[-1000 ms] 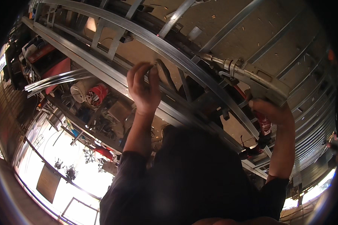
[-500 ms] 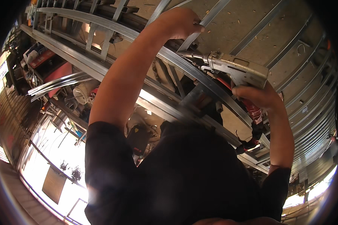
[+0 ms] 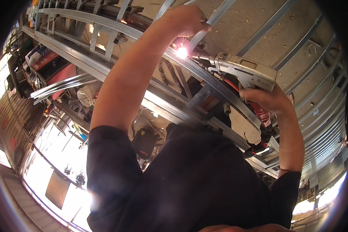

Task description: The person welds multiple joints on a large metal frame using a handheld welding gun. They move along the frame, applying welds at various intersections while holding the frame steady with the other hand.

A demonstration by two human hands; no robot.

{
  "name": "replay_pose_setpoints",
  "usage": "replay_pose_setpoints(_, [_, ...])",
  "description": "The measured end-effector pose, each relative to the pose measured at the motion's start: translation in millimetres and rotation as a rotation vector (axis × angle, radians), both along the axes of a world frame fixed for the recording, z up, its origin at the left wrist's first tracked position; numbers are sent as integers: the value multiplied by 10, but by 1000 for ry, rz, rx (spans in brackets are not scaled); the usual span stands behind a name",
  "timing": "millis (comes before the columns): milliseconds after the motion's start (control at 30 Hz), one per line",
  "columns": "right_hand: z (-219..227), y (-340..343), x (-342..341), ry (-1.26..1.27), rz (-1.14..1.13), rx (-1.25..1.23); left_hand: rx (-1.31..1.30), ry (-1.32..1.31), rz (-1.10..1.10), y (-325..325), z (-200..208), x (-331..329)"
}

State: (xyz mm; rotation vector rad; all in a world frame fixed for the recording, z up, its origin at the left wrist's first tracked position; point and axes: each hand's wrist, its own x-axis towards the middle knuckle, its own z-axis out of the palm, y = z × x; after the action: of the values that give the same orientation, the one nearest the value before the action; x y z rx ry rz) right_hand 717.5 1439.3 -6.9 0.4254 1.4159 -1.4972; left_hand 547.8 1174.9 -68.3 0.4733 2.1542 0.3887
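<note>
The right hand (image 3: 267,98) wraps around the grip of a metal welding gun (image 3: 245,70), its fingers closed on the handle below the boxy body. The gun's nozzle points leftward at a bright arc (image 3: 181,52) throwing sparks on a curved metal rail (image 3: 199,71). The left hand (image 3: 189,21) is curled just above the arc, its thumb toward a metal crossbar (image 3: 219,15); whether it grips the bar cannot be told. Red wrapping (image 3: 261,112) hangs below the right hand. Nearer the person's body, a straight metal beam (image 3: 81,60) runs below the rail. Farther left lie a bundle of shiny strips (image 3: 62,86) and a pale bucket (image 3: 87,94); scraps dot the floor (image 3: 255,15) ahead.
</note>
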Motion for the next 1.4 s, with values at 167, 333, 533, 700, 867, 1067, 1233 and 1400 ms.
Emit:
replay_pose_setpoints(167, [8, 22, 17, 19, -20, -26, 17, 25, 16, -30, -104, 2])
replay_pose_setpoints(333, [-38, 57, 57, 14, 0, -12, 10, -11, 14, -50, -137, -24])
replay_pose_setpoints(533, [-20, 79, 56, 4, 8, 3, 24, 89, -141, -37, -152, -33])
replay_pose_setpoints(700, [12, 99, 66, -31, -13, -3, -6, 163, -389, -82, -418, -40])
replay_pose_setpoints(867, [16, 84, 118, -3, -48, 12, 6, 197, -417, -115, -493, -29])
replay_pose_setpoints(1067, [24, 104, 157, 33, -28, 7, 21, 350, -469, -204, -596, -34])
replay_pose_setpoints(1233, [186, 288, 245, 22, -99, 64, 13, 346, -105, -25, -42, 45])
replay_pose_setpoints(1400, [180, 755, 515, -13, -97, 108, 143, 274, 194, 436, 211, 430])
